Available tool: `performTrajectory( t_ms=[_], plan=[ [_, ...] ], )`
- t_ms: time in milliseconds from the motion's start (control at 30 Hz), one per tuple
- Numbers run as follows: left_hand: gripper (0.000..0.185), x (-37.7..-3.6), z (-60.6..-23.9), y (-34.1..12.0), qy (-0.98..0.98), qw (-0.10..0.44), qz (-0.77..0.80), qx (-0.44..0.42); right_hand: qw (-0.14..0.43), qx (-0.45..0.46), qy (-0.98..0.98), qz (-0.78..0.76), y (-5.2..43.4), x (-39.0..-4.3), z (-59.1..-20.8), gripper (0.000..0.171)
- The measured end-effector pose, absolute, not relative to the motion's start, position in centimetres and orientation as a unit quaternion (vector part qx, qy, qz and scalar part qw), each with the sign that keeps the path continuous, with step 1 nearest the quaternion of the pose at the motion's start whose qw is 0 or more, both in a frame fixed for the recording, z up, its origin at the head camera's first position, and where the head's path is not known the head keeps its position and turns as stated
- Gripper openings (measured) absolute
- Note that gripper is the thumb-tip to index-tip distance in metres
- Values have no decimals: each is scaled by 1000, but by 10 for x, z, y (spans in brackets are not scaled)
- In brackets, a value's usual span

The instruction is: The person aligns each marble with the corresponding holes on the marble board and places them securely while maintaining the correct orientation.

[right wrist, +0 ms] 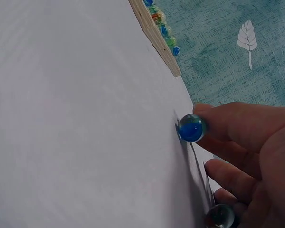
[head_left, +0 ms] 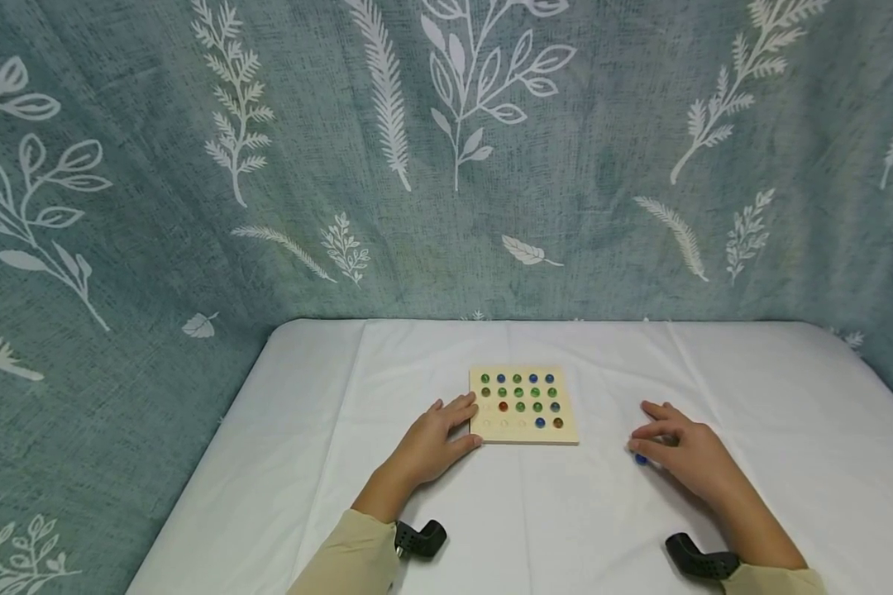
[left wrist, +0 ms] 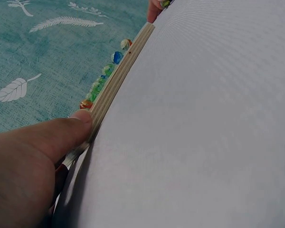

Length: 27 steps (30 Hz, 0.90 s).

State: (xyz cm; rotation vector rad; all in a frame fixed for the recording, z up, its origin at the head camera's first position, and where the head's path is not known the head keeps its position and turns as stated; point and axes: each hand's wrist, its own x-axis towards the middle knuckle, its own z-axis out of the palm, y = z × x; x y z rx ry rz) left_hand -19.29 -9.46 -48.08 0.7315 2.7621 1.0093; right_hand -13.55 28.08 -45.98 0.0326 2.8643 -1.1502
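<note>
A pale wooden board [head_left: 523, 439] lies flat on the white cloth, with green, blue and reddish marbles in rows of round hollows. Several hollows at its front left hold no marble. My left hand [head_left: 433, 444] holds the board's left side, fingers along the left edge and thumb at the front left corner. To the right of the board, my right hand [head_left: 680, 450] is low over the cloth. Its thumb and index finger pinch a blue marble [right wrist: 192, 128]. A clear, dark-looking marble [right wrist: 221, 216] is beside its lower fingers; whether it is held cannot be told.
White cloth [head_left: 446, 529] covers the table around the board and both hands. A teal curtain with white leaf prints [head_left: 595, 165] hangs behind and to the sides. Each wrist wears a black camera mount, on the left [head_left: 421, 540] and on the right [head_left: 699, 559].
</note>
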Motion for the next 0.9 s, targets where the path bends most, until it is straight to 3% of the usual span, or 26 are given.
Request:
performTrajectory(
  t_ms=[633, 900],
  plan=[
    [60, -193, -479, -95, 909, 58, 337, 238, 0, 30, 932, -361, 273, -140, -452, 50],
    [60, -193, -480, -95, 910, 59, 335, 235, -20, 14, 923, -385, 239, -153, -432, 45]
  ],
)
